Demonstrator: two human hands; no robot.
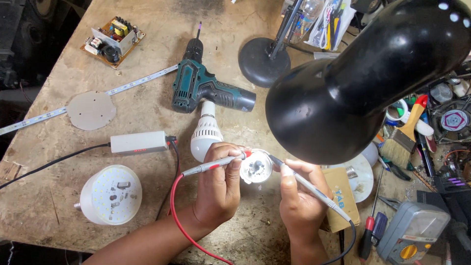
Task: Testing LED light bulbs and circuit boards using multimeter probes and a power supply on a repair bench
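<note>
Looming closest to your head camera, the glossy black dome-shaped desk lamp shade (338,93) fills the upper right and throws light onto the worn, scuffed wooden workbench (59,196) below it. Next in size, a teal and black cordless drill (206,83) lies on its side at the bench's centre, a white ribbed bulb housing (206,133) just beside its grip. At lower left rests a round white LED bulb with its diode board exposed (112,195); above it sits a slim white rectangular box with cables (139,143). A grey multimeter with a yellow dial (411,233) lies at lower right.

Your left hand (218,189) is clenched around the red-tipped test probe (216,163), its red lead curling down past your wrist. Your right hand (301,196) pinches the black-tipped test probe (306,184) like a pen. Both tips touch the small round white LED bulb base (256,167), which sits brightly lit between your two hands, under the shade's rim.
</note>
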